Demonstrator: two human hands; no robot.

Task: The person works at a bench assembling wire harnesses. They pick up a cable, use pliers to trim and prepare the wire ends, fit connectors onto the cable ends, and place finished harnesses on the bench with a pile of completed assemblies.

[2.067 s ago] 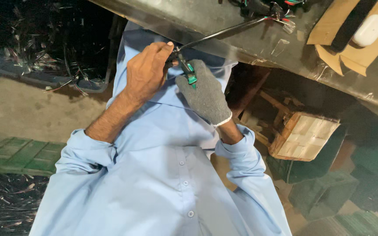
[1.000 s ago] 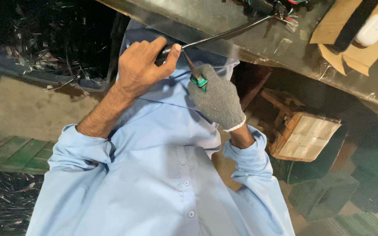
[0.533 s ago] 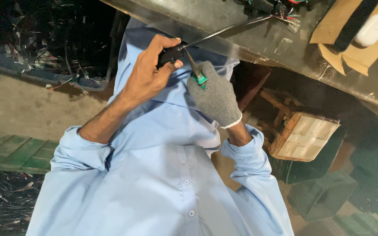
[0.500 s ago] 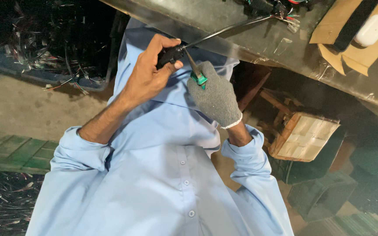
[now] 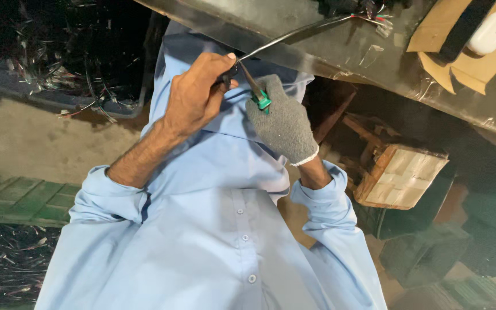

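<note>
two hands on one thin black cable [image 5: 294, 35] | bare left hand [image 5: 193, 95] pinching its end | grey knit-gloved right hand [image 5: 279, 123] clamped on green-handled cutter [image 5: 258, 95] just beside that pinch | step: stripping, judged | next: steady pull, blade kept off fingers

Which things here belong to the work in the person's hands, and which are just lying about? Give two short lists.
In use:
left hand, bare, gripping the black cable
right hand, gloved, holding the green-handled tool to the cable

Lying about:
cardboard piece
white plastic part
wooden block
green crate
wire scraps
</note>
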